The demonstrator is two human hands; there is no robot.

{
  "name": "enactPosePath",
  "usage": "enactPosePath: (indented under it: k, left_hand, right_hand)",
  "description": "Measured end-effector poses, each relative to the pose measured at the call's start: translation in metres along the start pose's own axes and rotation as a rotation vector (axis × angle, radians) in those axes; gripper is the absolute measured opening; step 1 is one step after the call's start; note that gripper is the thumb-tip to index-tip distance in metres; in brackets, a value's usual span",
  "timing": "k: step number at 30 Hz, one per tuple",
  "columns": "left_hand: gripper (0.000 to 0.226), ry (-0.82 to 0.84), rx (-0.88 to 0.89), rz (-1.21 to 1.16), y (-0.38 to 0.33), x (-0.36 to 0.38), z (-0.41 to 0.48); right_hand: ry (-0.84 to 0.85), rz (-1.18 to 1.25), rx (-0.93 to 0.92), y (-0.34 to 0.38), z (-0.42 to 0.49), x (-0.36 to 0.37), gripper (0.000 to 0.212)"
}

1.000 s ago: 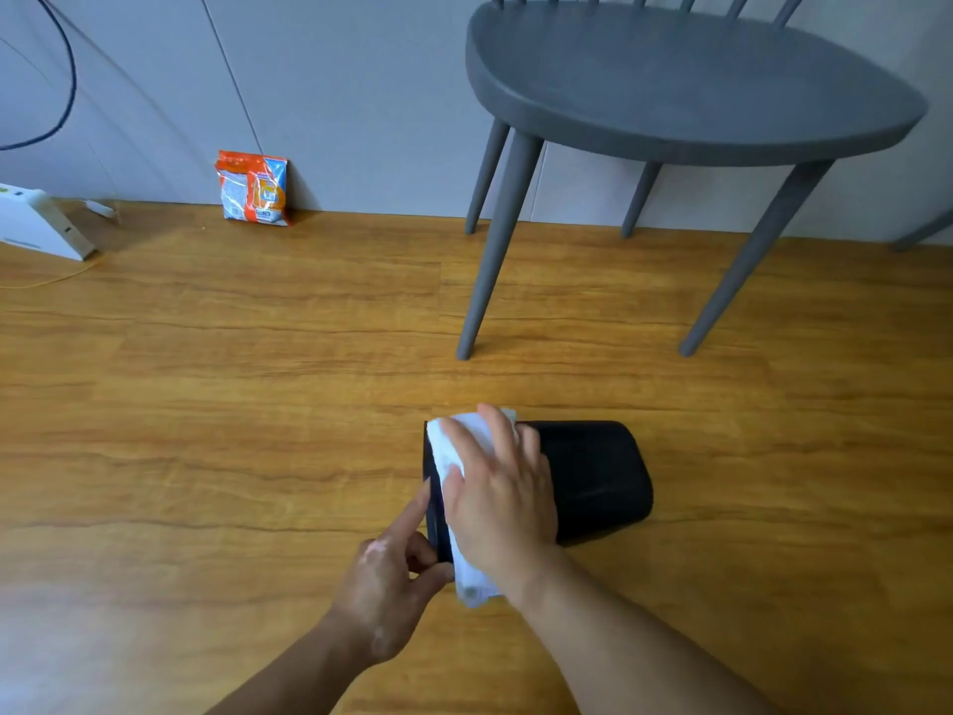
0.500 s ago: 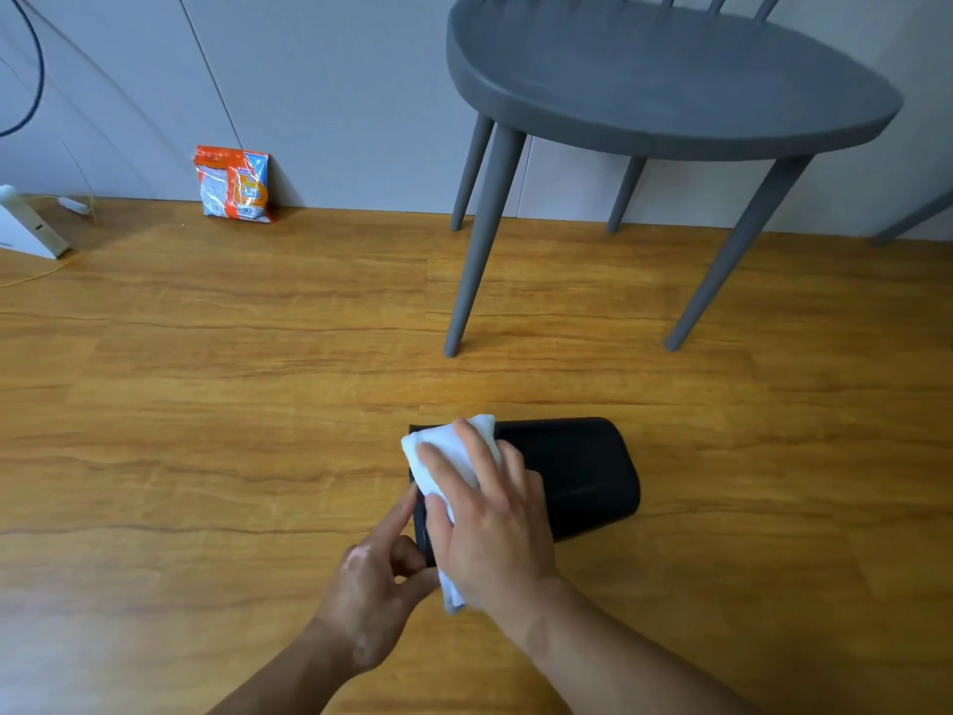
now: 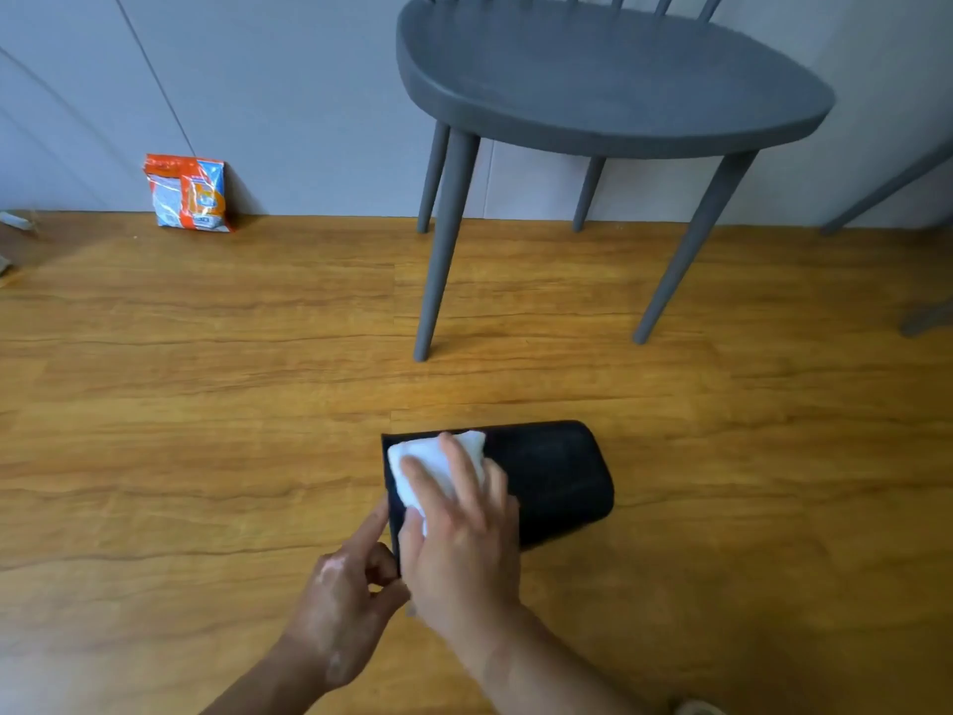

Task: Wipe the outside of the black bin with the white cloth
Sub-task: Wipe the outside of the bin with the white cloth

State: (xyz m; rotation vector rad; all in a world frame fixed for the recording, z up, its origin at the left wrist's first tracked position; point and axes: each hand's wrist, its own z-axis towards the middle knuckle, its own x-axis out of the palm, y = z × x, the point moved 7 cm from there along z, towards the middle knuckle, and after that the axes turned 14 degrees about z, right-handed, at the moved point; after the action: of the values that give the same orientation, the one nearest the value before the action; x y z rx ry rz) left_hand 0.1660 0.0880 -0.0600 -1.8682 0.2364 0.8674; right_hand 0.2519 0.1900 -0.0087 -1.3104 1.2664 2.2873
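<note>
Black bin (image 3: 557, 482) lies on its side on the wooden floor (image 3: 206, 430), mouth to the left, beneath your right hand (image 3: 464, 539). That hand's straight fingers press the white cloth (image 3: 417, 461) flat on the upper wall, just inside the rim. Your left hand (image 3: 345, 611) sits at the rim's near corner, forefinger along the edge and other fingers curled; whether they grip it cannot be told. Half a second ago the cloth's left corner overhung the rim. A grey chair (image 3: 608, 85) stands beyond.
</note>
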Motion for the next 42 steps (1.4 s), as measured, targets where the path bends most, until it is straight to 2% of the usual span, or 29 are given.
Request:
enactPosePath:
  k: [2, 4, 7, 9, 12, 14, 18, 20, 22, 23, 27, 30, 33, 37, 40, 42]
  left_hand:
    - [0.11, -0.024, 0.002, -0.001, 0.0, -0.003, -0.001]
    - [0.103, -0.03, -0.02, 0.002, 0.002, -0.005, -0.002]
    - [0.096, 0.015, -0.055, -0.029, 0.006, -0.002, -0.005]
    - [0.098, 0.03, -0.061, -0.032, 0.006, -0.001, -0.005]
    - [0.1, 0.044, -0.062, 0.004, 0.005, -0.001, -0.003]
    - [0.1, 0.05, -0.051, 0.027, 0.003, -0.003, -0.002]
    - [0.102, 0.01, -0.02, 0.043, -0.001, -0.005, -0.001]
    - [0.105, -0.001, -0.028, 0.026, -0.001, -0.005, -0.004]
    - [0.109, -0.003, -0.029, -0.003, 0.001, -0.005, -0.006]
    - [0.109, 0.001, -0.033, -0.014, 0.002, -0.005, -0.007]
    - [0.101, 0.053, -0.066, -0.037, 0.002, -0.002, -0.006]
    - [0.101, 0.084, -0.08, 0.017, 0.002, -0.001, -0.003]
    - [0.1, 0.083, -0.076, 0.042, 0.0, -0.003, -0.001]
    - [0.095, 0.04, -0.038, 0.036, -0.008, -0.008, -0.001]
    - [0.082, 0.051, -0.039, 0.001, -0.007, -0.007, -0.001]
    - [0.091, 0.06, -0.063, -0.026, -0.001, -0.005, -0.001]
  right_hand:
    - [0.052, 0.045, -0.095, 0.011, -0.007, 0.007, 0.048]
    - [0.053, 0.025, -0.097, -0.016, 0.0, -0.006, 0.049]
    - [-0.075, -0.033, 0.134, -0.099, 0.027, -0.044, 0.047]
    - [-0.091, -0.034, 0.284, -0.146, 0.041, -0.061, 0.046]
    - [-0.167, -0.061, 0.378, -0.149, 0.042, -0.067, 0.049]
    - [-0.171, -0.107, 0.279, -0.106, 0.028, -0.053, 0.052]
    - [-0.078, 0.013, 0.053, -0.007, -0.009, -0.003, 0.048]
    - [-0.021, 0.042, -0.063, 0.009, -0.014, 0.004, 0.047]
    - [0.047, 0.014, -0.127, -0.009, -0.008, -0.005, 0.05]
    - [0.046, -0.005, -0.085, -0.032, -0.003, -0.014, 0.051]
    - [-0.129, -0.048, 0.282, -0.142, 0.024, -0.064, 0.045]
    - [-0.164, -0.077, 0.324, -0.143, 0.024, -0.065, 0.045]
    - [-0.135, -0.09, 0.168, -0.087, 0.007, -0.043, 0.048]
    - [0.012, 0.046, -0.125, -0.008, -0.027, -0.008, 0.051]
    - [0.067, 0.037, -0.284, -0.003, -0.034, -0.005, 0.05]
    - [0.057, -0.017, -0.267, -0.035, -0.028, -0.011, 0.051]
